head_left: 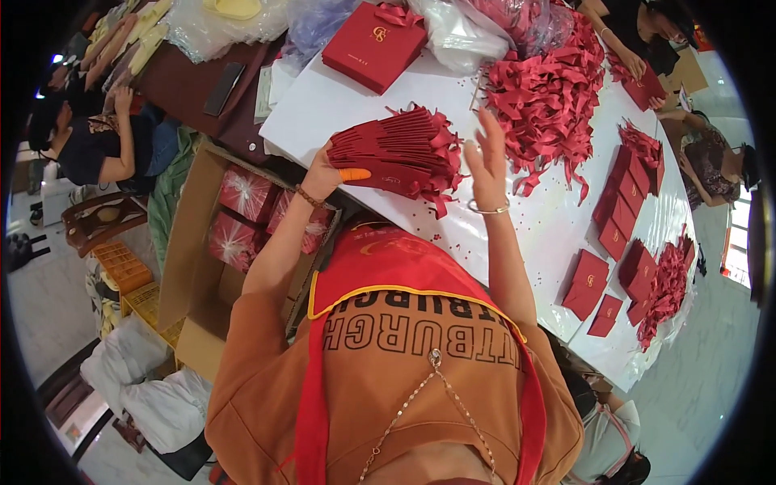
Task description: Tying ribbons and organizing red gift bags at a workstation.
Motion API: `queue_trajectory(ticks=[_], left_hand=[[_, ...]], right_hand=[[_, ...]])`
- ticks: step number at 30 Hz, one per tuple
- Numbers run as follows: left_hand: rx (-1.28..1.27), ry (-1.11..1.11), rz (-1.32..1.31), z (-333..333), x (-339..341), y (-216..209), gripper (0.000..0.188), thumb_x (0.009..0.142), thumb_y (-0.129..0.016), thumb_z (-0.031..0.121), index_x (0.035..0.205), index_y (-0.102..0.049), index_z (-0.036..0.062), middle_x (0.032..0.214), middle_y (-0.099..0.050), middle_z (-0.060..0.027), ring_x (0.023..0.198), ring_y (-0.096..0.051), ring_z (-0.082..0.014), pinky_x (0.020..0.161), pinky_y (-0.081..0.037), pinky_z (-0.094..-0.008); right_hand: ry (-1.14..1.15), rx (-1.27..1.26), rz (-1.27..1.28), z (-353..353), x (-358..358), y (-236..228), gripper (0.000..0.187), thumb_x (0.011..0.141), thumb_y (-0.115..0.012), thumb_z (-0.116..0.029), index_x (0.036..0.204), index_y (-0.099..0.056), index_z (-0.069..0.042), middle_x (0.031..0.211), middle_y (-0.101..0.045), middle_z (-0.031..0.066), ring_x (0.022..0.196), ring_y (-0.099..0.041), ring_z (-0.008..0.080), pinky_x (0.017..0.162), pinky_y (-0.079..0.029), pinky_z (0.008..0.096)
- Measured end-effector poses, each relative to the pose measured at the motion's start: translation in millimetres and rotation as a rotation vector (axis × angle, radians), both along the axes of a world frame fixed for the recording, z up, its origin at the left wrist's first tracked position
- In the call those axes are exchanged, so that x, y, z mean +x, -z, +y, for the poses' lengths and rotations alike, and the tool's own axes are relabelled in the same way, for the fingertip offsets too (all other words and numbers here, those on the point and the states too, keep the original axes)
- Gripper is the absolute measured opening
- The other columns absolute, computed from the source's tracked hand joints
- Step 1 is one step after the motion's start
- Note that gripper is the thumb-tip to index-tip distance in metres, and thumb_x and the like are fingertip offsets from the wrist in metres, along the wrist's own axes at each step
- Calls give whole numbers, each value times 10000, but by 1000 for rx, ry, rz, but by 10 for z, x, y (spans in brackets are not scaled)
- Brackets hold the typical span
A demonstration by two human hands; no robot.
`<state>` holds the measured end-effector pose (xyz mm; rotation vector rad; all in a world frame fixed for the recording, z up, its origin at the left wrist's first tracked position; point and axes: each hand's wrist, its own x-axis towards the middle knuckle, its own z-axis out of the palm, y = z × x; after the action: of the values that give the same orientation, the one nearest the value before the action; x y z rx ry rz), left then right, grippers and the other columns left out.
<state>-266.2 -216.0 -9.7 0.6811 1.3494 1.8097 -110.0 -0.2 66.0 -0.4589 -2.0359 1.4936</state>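
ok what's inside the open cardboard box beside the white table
Several red packs in clear wrapping sit inside the cardboard box. The left forearm hides part of the box, and whatever lies beneath the packs cannot be seen.

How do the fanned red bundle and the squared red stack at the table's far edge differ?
The fanned bundle spreads out, showing many edges; the squared stack lies neatly, one broad face up. The left hand holds the bundle, while no hand touches the stack. Ribbons cluster thickly at the bundle's end; the stack shows only a little. Both are red.
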Motion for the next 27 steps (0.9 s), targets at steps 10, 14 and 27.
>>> queue_trajectory(ticks=[10, 14, 27], left_hand=[[211, -34, 12, 171, 230, -222, 927, 554, -753, -89, 1323, -261, 73, 1279, -397, -72, 1154, -395, -145, 960, -365, -313], [47, -75, 283, 232, -68, -156, 858, 540, -777, -57, 1264, -332, 59, 1201, -461, -52, 1089, -442, -125, 929, -393, -290], [26, -56, 260, 282, -188, 78, 971, 524, -805, -21, 1305, -239, 86, 1270, -370, -97, 1120, -405, -158, 930, -375, -304]], right_hand=[[-240, -525, 62, -251, -562, 145, 566, 891, -431, -268, 1365, -213, -50, 1358, -274, 115, 1260, -251, 211, 1034, -164, 296], [-232, -535, 71, -200, -551, 262, 566, 857, -473, -287, 1330, -276, -46, 1280, -309, 111, 1238, -254, 214, 1021, -194, 315], [-301, 360, -65, -77, -286, 485, 1182, 502, -820, -325, 1355, -60, -21, 1251, -328, 183, 1162, -333, 344, 1001, -250, 422]])
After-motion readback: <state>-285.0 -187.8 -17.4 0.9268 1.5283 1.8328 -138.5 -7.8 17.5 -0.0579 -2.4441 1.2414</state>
